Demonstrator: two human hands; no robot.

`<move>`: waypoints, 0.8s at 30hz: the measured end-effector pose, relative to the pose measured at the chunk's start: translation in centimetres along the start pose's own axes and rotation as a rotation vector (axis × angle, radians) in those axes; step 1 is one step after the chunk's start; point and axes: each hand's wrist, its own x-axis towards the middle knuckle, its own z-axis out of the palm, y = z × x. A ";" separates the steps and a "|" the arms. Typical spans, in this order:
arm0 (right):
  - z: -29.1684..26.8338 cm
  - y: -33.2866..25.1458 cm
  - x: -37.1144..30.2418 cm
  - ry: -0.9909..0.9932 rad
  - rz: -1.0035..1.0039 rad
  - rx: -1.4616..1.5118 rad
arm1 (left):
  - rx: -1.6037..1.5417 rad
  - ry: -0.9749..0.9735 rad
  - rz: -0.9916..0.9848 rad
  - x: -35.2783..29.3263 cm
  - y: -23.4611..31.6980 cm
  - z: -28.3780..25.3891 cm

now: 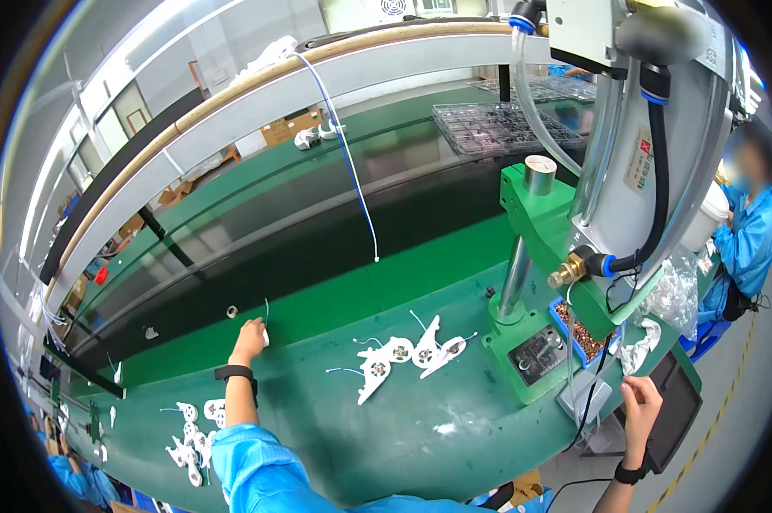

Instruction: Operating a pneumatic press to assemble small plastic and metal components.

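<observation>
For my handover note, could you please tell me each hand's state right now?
Left hand: closed on a small white part.
Right hand: pinched closed; cannot tell whether it holds anything.

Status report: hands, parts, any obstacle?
Left hand on white wired part; right hand apparently empty. Wired housings on bench. Green pneumatic press between hands.

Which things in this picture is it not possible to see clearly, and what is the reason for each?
In the head view:
- White part: mostly covered by the left hand.
- Right hand: anything it pinches is too small to tell.
- Copper-coloured pieces: too small for exact shapes.
- Pneumatic press: blurred patch near its top.
- Right forearm: cut off by the lower edge.
</observation>
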 end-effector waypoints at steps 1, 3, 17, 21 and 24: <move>0.3 -0.1 0.0 -0.002 0.000 0.007 | 0.005 0.004 -0.003 -0.2 -1.4 0.0; 1.0 0.0 0.1 0.016 -0.030 0.017 | -0.263 -0.097 -0.246 -0.1 -4.9 0.4; 0.3 1.0 -0.9 0.012 0.033 0.084 | 0.357 0.183 -0.025 -3.5 2.5 0.2; 0.5 0.5 -1.0 0.024 0.061 0.090 | 0.136 0.220 0.144 -3.4 12.4 -2.6; 0.5 0.5 -1.2 0.046 0.072 0.101 | -0.454 -0.106 0.545 -5.1 19.6 -2.5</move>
